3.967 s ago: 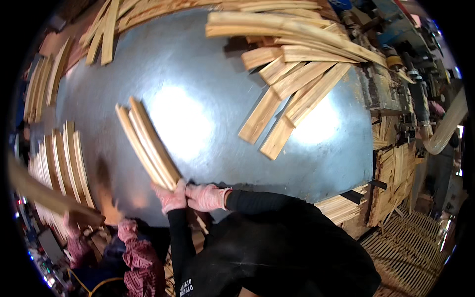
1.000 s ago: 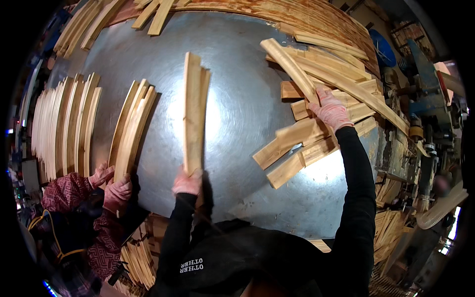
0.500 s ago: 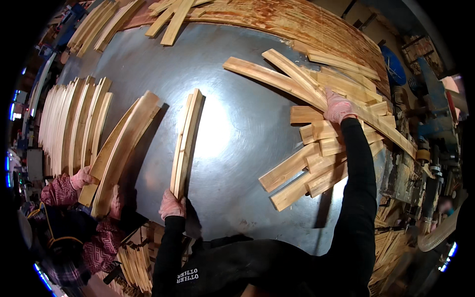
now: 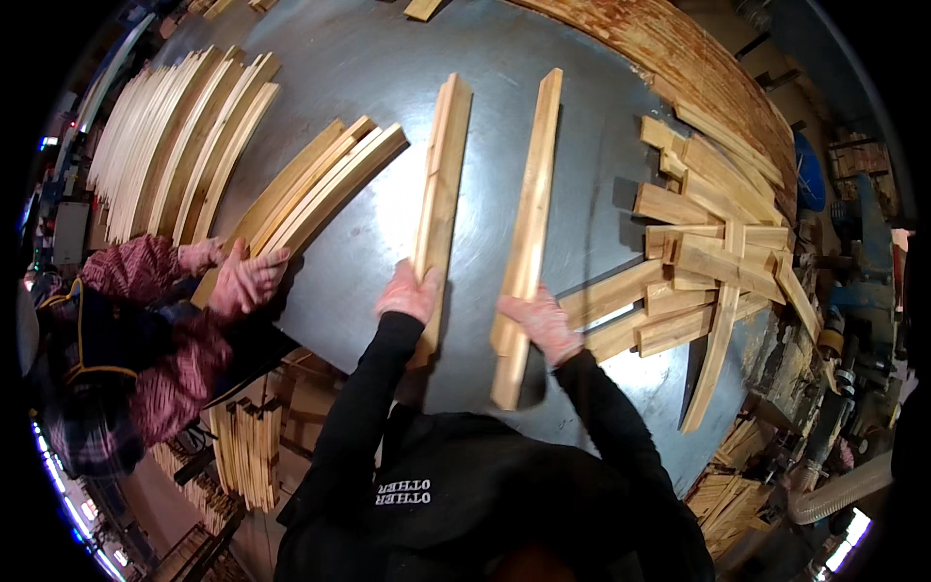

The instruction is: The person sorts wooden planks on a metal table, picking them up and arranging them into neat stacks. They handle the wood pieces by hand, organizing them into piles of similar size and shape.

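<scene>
Near the middle of the metal table (image 4: 330, 44), my left hand (image 4: 405, 294) in a pinkish work glove is closed round a small bundle of wooden strips (image 4: 444, 165). They stand on edge, pointing away from me. Just to the right, my right hand (image 4: 545, 325), gloved alike, grips more wooden strips (image 4: 536, 184), overlapping and slightly uneven at their near ends. A gap of bare metal separates the two bundles. Farther right lies a jumbled pile of short wooden boards (image 4: 718, 204), with one long strip (image 4: 725, 330) lying across it toward me.
On the left, a co-worker's gloved hands (image 4: 247, 276) are at another group of strips (image 4: 325, 184). Behind them stands a long row of strips on edge (image 4: 160, 145). Machinery (image 4: 853, 291) borders the right side, and stacked wood (image 4: 247, 451) sits below the table.
My right hand has moved from the pile to the middle, bringing strips. My left hand's bundle now sits farther right in view. The co-worker's strips stand closer together. The whole view has shifted.
</scene>
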